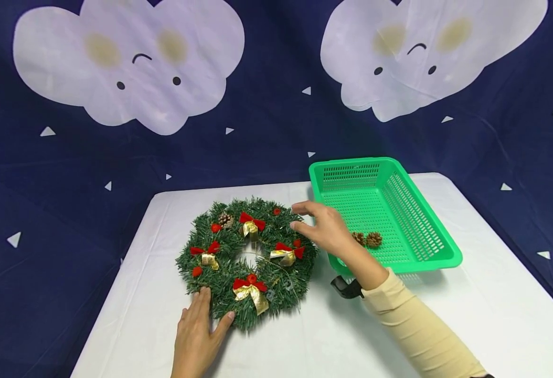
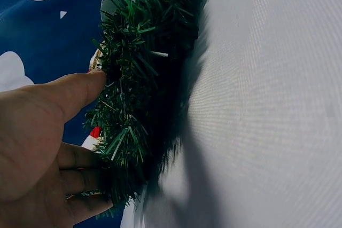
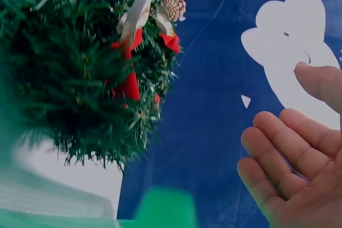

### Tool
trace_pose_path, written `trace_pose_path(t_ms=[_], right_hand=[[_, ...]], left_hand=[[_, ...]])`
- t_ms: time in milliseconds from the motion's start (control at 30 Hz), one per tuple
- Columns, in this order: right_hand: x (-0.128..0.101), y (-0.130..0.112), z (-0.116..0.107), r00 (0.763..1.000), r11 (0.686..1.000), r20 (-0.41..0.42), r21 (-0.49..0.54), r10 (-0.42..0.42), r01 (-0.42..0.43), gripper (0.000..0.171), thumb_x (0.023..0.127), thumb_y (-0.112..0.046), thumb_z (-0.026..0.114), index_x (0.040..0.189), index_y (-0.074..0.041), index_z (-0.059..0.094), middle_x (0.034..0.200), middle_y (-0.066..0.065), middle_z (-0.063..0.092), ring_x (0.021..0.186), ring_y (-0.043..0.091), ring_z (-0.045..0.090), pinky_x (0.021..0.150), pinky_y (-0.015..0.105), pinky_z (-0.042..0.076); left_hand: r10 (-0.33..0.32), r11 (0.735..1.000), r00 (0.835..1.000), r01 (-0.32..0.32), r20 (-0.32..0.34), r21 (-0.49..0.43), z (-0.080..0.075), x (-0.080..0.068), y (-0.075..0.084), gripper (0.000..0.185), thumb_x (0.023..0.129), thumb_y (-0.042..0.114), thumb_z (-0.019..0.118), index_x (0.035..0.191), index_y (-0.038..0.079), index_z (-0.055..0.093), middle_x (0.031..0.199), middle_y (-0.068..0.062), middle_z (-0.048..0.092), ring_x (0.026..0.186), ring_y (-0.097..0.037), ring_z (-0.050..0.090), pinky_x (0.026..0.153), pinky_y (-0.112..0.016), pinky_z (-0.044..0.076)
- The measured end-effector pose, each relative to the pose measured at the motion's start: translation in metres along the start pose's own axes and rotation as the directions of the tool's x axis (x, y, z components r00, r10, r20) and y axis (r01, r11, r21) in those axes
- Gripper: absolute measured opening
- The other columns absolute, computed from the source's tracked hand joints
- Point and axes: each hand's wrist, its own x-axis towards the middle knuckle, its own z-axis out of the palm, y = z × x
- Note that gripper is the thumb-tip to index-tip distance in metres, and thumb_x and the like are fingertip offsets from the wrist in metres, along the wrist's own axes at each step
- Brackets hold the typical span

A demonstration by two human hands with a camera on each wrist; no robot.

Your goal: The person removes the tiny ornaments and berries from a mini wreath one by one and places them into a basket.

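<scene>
The left hand (image 1: 196,331) lies flat on the white tablecloth (image 1: 399,325) with straight fingers spread, thumb tip and fingertips pressing the near rim of the wreath (image 1: 248,260) — a bristly ring of green needles lying flat mid-table, dressed with red-and-gold bows and a small pine cone (image 1: 225,219). The right hand (image 1: 323,228), on a cream-sleeved arm reaching in from the right, hovers at the wreath's far right edge, fingers relaxed and slightly bent, holding nothing. Just beside it sits a green perforated plastic basket (image 1: 427,231) — rectangular, with two pine cones (image 1: 368,239) inside
</scene>
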Motion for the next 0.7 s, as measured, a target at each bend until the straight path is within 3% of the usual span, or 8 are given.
trace_pose_path(t_ms=[700], right_hand=[[0.018, -0.031, 0.036, 0.996, 1.0, 0.092, 0.007, -0.008, 0.007, 0.042, 0.087, -0.034, 0.067, 0.125, -0.019, 0.06, 0.125, 0.0, 0.064, 0.118, 0.022, 0.058, 0.099, 0.045, 0.047]], left_hand=[[-0.004, 1.0, 1.0, 0.004, -0.004, -0.005, 0.0, -0.001, -0.001, 0.08, 0.087, 0.047, 0.062, 0.143, -0.003, 0.036, 0.149, -0.022, 0.035, 0.137, -0.042, 0.033, 0.108, -0.061, 0.025]])
